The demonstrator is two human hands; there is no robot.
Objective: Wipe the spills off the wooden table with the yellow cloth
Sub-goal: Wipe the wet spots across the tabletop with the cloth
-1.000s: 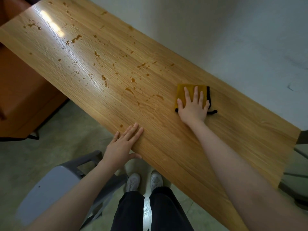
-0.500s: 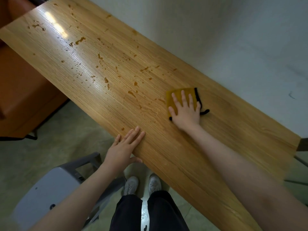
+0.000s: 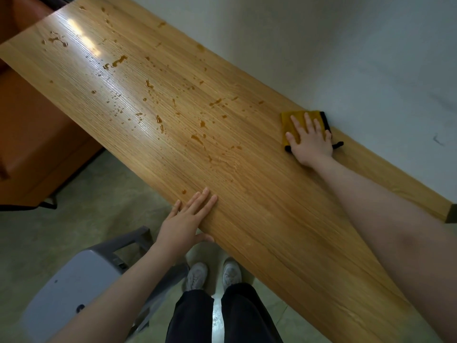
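Where the person stands, shoes [image 3: 214, 274] close to the desk's near edge and a grey chair [image 3: 74, 288] just to their left, the left hand [image 3: 185, 219] lies flat on the desk [image 3: 284, 231], its fingers [image 3: 205, 201] straight and together, holding nothing, only bracing. One small drop sits just beyond those fingertips. Further out, the right arm reaches across the whole width of the wood to the far edge by the wall [image 3: 321, 45], where the right hand [image 3: 309, 142] presses palm-down on the cloth [image 3: 290, 120]. Its fingers are spread and nearly straight, pinning the cloth rather than gripping it; yellow shows ahead and to the left of the hand, and a dark hem with a little loop pokes out on the right. The thing to watch is the direction: the spills [image 3: 197, 134] lie to the left of the cloth, strung along the desk's long axis and running away toward its far left end, where glare from a light makes the smaller beads hard to count. The wood beside the cloth and toward the right end looks dry. I judge that the wiping has hardly reached the mess, and the next stroke should sweep leftward along the grain. The right hand alone has the cloth, though the left is nearer the closest drops.
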